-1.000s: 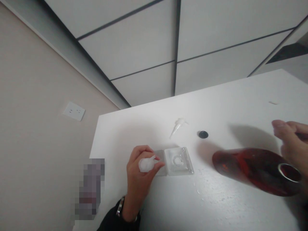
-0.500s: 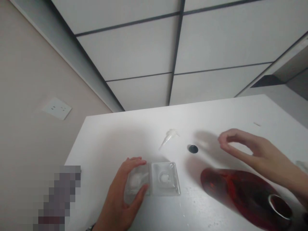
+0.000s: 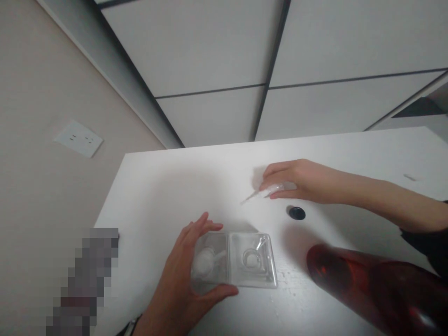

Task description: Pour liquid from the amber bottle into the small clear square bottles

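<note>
Lower centre: left hand (image 3: 185,275) spans clear tray (image 3: 264,275) (grip unclear); centre right: right hand (image 3: 299,179) pinches clear nozzle (image 3: 274,190).

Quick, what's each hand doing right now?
Left hand: open, spread around one half of the clear tray.
Right hand: closed, holding a small pointed nozzle.

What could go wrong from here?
The right sleeve appears close to the red bottle and might bump it. The right hand could knock the nearby black cap. The thin tip of the tapered piece sticks out past the fingers and might snag.
</note>
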The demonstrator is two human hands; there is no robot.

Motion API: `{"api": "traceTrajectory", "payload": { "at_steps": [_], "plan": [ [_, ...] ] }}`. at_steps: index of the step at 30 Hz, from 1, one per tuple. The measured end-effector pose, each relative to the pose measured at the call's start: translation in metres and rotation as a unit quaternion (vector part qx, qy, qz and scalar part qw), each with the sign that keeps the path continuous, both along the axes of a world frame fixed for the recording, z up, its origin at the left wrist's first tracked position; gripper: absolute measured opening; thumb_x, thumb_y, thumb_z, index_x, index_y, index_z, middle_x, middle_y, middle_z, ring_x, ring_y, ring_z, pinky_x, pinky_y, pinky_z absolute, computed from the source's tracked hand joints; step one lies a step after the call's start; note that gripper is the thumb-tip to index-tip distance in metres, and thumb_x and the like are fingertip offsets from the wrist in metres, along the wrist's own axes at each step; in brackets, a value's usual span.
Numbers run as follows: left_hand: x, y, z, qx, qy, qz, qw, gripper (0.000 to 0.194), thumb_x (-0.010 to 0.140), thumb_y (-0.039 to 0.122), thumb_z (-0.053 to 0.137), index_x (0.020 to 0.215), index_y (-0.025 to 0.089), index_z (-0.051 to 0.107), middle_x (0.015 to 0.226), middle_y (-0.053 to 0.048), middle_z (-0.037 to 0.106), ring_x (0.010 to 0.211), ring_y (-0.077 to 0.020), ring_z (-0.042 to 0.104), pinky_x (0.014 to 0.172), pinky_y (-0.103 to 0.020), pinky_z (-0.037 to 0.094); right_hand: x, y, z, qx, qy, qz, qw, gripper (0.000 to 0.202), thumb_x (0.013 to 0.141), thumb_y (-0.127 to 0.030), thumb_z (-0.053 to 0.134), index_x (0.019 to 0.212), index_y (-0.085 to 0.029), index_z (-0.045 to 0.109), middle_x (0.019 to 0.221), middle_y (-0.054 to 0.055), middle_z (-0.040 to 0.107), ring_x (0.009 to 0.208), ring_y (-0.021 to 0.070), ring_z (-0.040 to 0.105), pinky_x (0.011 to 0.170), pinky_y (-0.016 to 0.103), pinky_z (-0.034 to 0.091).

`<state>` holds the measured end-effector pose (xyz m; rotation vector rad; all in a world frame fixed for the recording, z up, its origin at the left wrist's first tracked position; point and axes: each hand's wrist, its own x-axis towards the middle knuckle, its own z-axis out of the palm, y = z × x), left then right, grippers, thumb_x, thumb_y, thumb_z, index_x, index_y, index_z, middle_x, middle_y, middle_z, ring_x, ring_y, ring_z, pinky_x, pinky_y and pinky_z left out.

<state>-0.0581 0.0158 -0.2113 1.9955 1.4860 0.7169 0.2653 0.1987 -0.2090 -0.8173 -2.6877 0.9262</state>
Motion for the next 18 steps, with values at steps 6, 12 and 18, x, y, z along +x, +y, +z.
{"api": "traceTrajectory", "payload": {
  "at_steps": [6, 12, 18],
  "plan": [
    [0.002, 0.009, -0.005, -0.025, -0.042, -0.011, 0.999, 0.101, 0.065, 0.038, 0.105, 0.153, 0.04, 0.056, 0.147, -0.011, 0.071, 0.132, -0.0387, 0.069, 0.111, -0.061, 0.057, 0.015, -0.039, 0.075, 0.003, 0.035, -0.106, 0.994, 0.021, 0.092, -0.049, 0.08, 0.102, -0.031, 0.081, 0.097, 0.001, 0.081, 0.081, 0.0193, 0.075, 0.07, 0.03, 0.057],
    [0.002, 0.018, 0.001, -0.028, -0.047, -0.047, 0.997, 0.106, 0.072, 0.039, 0.099, 0.163, 0.04, 0.044, 0.148, -0.008, 0.071, 0.127, -0.0337, 0.069, 0.112, -0.055, 0.053, -0.011, -0.075, 0.127, 0.033, 0.062, -0.014, 0.997, 0.025, 0.104, -0.05, 0.065, 0.096, -0.033, 0.082, 0.094, -0.001, 0.081, 0.076, 0.0174, 0.075, 0.069, 0.028, 0.058],
    [0.002, 0.02, -0.003, -0.026, -0.033, -0.073, 0.996, 0.118, 0.075, 0.037, 0.098, 0.169, 0.041, 0.027, 0.145, -0.006, 0.072, 0.128, -0.0331, 0.065, 0.115, -0.056, 0.046, -0.034, -0.09, 0.128, 0.097, 0.031, 0.062, 0.993, 0.028, 0.11, -0.031, 0.055, 0.1, -0.028, 0.081, 0.1, 0.0, 0.081, 0.089, 0.0171, 0.077, 0.079, 0.028, 0.059]
  ]
}}
